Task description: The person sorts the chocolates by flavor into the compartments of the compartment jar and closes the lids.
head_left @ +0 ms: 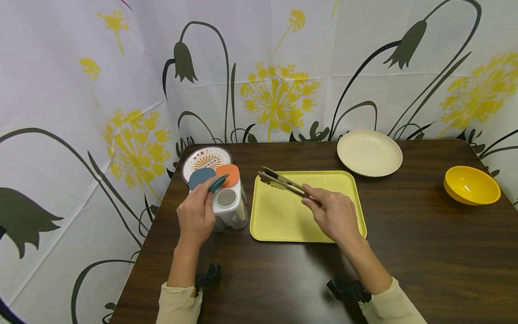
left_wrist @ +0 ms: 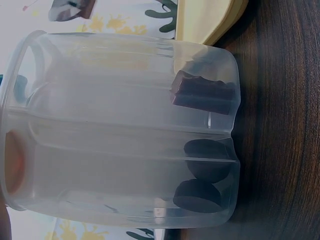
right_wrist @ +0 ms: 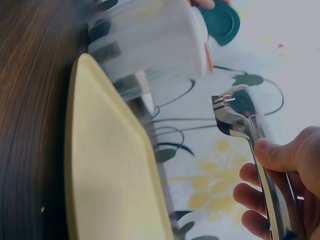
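My left hand pinches a teal lid, tilted up beside the round opening of a clear storage container. Its other compartments carry a blue lid and an orange lid. Through the clear wall in the left wrist view, a dark brown ridged chunk lies at the bottom of one compartment, and two dark rounded pieces at the bottom of another. My right hand grips metal tongs over the yellow tray, tips apart and pointing toward the container, nothing between them.
A decorated plate lies behind the container at the back left. Behind the tray's right corner is a cream plate, and a yellow bowl stands at the far right. A patterned curtain hangs along the table's back edge.
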`<act>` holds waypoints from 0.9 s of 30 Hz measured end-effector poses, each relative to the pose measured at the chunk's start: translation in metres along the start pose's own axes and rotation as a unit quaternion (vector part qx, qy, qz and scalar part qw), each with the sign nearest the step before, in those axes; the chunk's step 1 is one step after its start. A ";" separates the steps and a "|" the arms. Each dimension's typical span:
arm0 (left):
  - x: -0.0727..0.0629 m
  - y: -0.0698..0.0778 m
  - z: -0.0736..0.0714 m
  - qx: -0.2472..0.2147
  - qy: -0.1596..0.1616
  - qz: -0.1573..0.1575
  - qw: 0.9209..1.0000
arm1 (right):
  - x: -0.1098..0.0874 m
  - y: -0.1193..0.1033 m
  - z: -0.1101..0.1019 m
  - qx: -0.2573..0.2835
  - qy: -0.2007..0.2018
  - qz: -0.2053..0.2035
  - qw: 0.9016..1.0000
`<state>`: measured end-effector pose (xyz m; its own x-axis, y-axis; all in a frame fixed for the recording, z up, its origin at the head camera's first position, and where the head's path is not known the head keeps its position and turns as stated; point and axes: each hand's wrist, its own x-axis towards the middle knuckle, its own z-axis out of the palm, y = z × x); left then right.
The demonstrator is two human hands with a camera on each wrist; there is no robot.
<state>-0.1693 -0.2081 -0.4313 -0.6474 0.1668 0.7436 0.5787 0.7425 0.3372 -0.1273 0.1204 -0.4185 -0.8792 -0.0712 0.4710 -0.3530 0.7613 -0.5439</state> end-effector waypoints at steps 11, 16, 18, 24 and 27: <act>0.000 0.000 0.000 -0.002 0.003 0.003 1.000 | -0.001 -0.026 -0.004 0.039 0.006 -0.060 0.997; 0.000 -0.001 0.001 -0.002 0.009 0.010 1.000 | -0.001 -0.034 -0.001 0.041 0.004 -0.092 0.995; 0.001 -0.001 0.001 -0.003 0.009 0.012 1.000 | -0.001 -0.037 0.000 0.041 0.003 -0.100 0.994; 0.001 0.000 0.001 0.000 0.009 0.016 1.000 | 0.000 -0.044 0.005 0.044 0.006 -0.123 0.991; 0.000 -0.001 0.001 -0.001 0.012 0.019 1.000 | 0.000 -0.047 0.009 0.040 0.007 -0.139 0.989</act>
<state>-0.1707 -0.2083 -0.4322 -0.6131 0.1786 0.7695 0.6032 0.7348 0.3101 -0.1137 0.0790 -0.3987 -0.7405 -0.2609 0.6194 -0.6050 0.6601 -0.4452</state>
